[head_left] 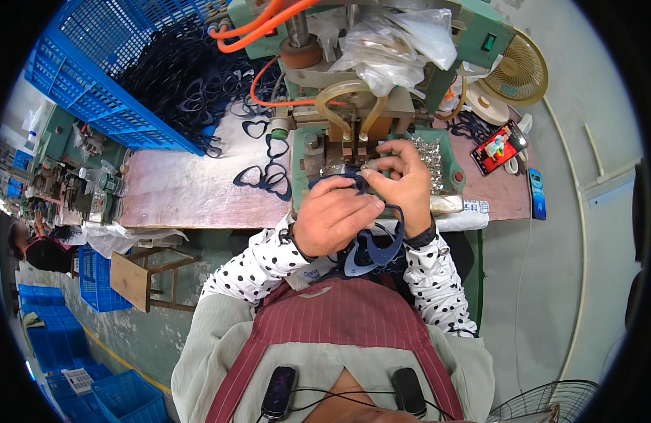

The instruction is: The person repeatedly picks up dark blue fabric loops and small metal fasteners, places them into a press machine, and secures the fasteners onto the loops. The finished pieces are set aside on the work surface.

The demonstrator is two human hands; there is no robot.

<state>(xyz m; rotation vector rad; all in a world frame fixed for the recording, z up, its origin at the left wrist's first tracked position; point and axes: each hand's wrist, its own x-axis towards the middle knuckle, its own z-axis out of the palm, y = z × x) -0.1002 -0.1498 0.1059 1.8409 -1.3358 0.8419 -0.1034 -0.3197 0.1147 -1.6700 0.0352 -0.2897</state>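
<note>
In front of the press (352, 134), my left hand (332, 217) is closed round a dark blue eyeglass frame (355, 178), held beneath the two copper-coloured tips. My right hand (403, 185) meets it there, thumb and forefinger pinched at the frame's edge. Anything small between those fingertips is too tiny to make out. Below my hands, more dark blue eyeglass frames (375, 255) lie over my lap, one rising beside my right wrist. Just right of my right hand, a heap of small shiny metal parts (428, 158) covers the green machine bed (449, 156).
A blue crate (93, 99) tips toward the table (177, 190), spilling dark frames. Loose frames (249, 176) lie left of the press. Orange hoses (258, 28) cross above. Right are a lit phone (499, 146), a blue phone (537, 194) and a fan (516, 70). A wooden stool (132, 282) stands lower left.
</note>
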